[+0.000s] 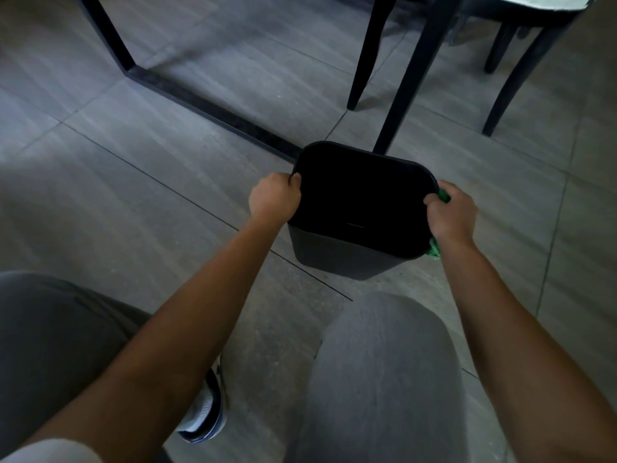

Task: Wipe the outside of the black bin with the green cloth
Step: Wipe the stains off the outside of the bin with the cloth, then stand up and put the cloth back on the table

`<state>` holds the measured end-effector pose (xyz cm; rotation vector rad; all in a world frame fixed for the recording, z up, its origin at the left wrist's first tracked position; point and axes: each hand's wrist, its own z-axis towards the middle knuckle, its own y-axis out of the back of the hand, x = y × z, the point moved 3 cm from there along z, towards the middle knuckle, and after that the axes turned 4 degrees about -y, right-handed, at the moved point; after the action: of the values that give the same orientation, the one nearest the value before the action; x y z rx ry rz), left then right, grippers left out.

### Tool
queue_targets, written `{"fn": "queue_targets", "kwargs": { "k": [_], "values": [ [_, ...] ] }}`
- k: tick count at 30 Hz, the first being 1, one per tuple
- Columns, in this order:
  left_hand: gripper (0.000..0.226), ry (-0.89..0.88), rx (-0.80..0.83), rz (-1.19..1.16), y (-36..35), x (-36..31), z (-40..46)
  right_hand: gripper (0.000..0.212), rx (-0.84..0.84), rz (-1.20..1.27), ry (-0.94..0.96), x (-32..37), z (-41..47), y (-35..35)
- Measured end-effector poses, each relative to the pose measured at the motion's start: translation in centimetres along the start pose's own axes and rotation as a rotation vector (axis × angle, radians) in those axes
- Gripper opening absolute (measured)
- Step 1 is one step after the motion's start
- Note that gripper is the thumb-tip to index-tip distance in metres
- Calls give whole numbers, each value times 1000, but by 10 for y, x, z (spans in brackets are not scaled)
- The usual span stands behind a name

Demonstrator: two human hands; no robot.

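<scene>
The black bin stands on the tiled floor in front of my knees, its open mouth facing up toward me. My left hand grips the bin's left rim with closed fingers. My right hand grips the right rim and also holds the green cloth bunched against the bin's right outer wall. Only small bits of the cloth show, above and below that hand.
Dark chair legs stand just behind the bin, with more at the right. A black table frame bar runs diagonally along the floor on the left. My grey-trousered knees and one shoe fill the foreground.
</scene>
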<state>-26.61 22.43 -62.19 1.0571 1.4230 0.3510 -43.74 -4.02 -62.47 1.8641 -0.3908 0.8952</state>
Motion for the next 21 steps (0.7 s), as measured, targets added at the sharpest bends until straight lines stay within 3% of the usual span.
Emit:
{"fn": "queue_targets", "kwargs": {
  "k": [6,12,14,16,18,21],
  "values": [
    [51,-39,8,-6,-4,-3,7,56,-16,-99,0,-2,2,-3],
    [55,71,204,-174,7,5,39,38,-259,-170,86,2,-10,9],
    [52,110,117,-254,21,4,47,39,-328,-185,142,16,-13,22],
    [41,102,-109,-328,45,-10,43,45,-373,-174,173,45,-20,39],
    [33,56,-173,-429,69,-40,35,50,-326,-72,165,82,-30,49],
    [34,-4,75,-554,94,-87,22,39,-133,254,73,145,-61,52]
  ]
}}
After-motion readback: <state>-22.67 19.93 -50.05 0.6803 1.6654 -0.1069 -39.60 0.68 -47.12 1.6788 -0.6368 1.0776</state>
